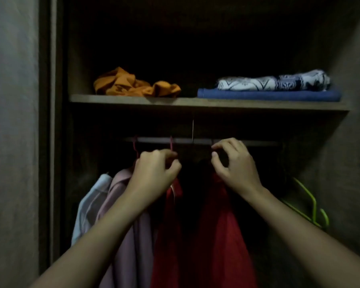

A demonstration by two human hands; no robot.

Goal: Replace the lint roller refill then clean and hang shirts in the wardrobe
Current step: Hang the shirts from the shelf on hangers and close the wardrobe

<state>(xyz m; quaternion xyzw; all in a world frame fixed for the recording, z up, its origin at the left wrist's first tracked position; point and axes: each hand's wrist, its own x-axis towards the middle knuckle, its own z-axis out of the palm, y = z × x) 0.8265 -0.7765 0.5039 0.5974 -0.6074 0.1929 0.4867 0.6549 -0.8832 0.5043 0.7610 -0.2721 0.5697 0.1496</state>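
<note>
Inside the dark wardrobe a hanging rail [247,143] runs under the shelf. A red shirt [214,235] hangs below it between my two arms. My left hand [156,173] pinches the pink hanger hook [171,144] that sits on the rail. My right hand [235,163] is raised to the rail, thumb and forefinger pinched on something dark that I cannot make out. To the left hang a mauve shirt [131,235] and a pale blue shirt [87,204].
The wooden shelf [195,102] above holds a crumpled orange garment [133,84], a folded blue cloth [268,95] and a patterned white-and-navy cloth [274,82]. Empty green hangers [312,206] hang at the right. Wardrobe side walls close in on both sides.
</note>
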